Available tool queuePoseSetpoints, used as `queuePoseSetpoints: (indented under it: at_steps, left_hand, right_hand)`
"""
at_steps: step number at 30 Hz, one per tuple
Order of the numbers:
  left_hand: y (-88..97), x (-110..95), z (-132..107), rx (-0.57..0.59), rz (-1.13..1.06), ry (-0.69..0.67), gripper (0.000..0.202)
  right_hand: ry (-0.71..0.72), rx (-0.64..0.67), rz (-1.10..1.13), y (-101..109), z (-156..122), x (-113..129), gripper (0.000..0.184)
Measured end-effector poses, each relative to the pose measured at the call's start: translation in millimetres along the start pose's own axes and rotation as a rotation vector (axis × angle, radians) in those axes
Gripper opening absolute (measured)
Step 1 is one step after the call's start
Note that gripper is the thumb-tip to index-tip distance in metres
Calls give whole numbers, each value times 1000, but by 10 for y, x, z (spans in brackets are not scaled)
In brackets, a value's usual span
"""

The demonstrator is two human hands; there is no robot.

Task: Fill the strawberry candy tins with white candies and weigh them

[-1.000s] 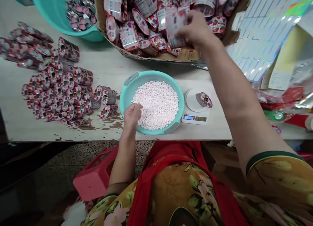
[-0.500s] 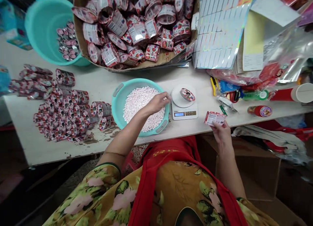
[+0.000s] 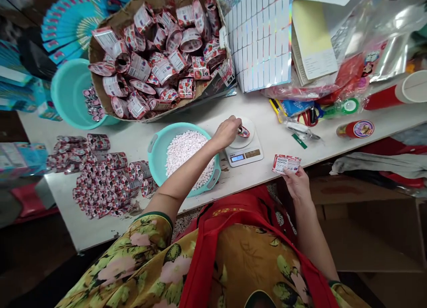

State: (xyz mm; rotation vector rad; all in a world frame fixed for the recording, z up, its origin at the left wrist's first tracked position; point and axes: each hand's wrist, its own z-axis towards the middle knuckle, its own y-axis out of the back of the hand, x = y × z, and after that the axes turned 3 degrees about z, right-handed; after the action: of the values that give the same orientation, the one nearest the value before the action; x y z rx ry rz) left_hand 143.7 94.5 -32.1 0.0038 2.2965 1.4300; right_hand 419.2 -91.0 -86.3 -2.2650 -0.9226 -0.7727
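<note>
My left hand (image 3: 228, 131) is over the scale, fingers pinched together at the edge of a printed wrapper pouch (image 3: 244, 132). What lies between the fingertips, if anything, is hidden. The pouch rests on the round plate of the white digital scale (image 3: 245, 157), whose display is lit blue. My right hand (image 3: 296, 181) grips a flattened red-and-white printed wrapper (image 3: 286, 163) between thumb and fingers, just right of the scale. Under my left forearm stands a turquoise basin (image 3: 151, 159) of small pale pink candies (image 3: 187, 150).
Many printed wrapper rings (image 3: 103, 183) are piled at the left. A cardboard box (image 3: 150, 114) holds more of them, beside a second turquoise basin (image 3: 66, 94). Label sheets (image 3: 260, 41), a small red tub (image 3: 355, 129) and a red cup (image 3: 383, 94) lie to the right.
My left hand has moved from above the candy basin to the pouch on the scale. My right hand keeps hold of the flat wrapper. The camera view has turned and shifted.
</note>
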Motion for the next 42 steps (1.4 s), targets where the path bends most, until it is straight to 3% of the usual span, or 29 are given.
queuePoseSetpoints:
  at_steps: [9,15,17,22,28,30,32,35,39,42]
  left_hand:
    - [31,-28,27,-72,-81,-82,34]
    - [203,222,-142,-310,-240,126,23]
    - [234,332,-241,-336,-237,177,20]
    - [193,388,-405,-235,-184,113,20]
    - [-96,62,-220,-117,63,-59,23]
    - [-123,-9,-193,-96,82,-62,22]
    - [-42,51,-298,-154,48,25,25]
    - [231,445,-771,-403,-18,377,31]
    - [481,1380,-1662,-735,-5,925,34]
    - [373,2141,-2057,-743,-19,1124,26]
  right_hand:
    - [17,-24,24,57,-22,-57,47]
    - [16,-19,14,62,-58,-53,54]
    - [32,-38,25,73,-85,-54,58]
    - [20,-33,32,61,-186,-69,60]
    - [-39,-53,47,-43,-211,-111,58]
    - [-23,-52,46,-84,-202,-116,56]
    - [-3,-14,29,-127,-187,-115,54]
    - [-4,59,-5,-225,-141,-131,53]
    - [2,53,-32,-463,-114,-194,50]
    - [23,72,-79,-687,-160,-223,47]
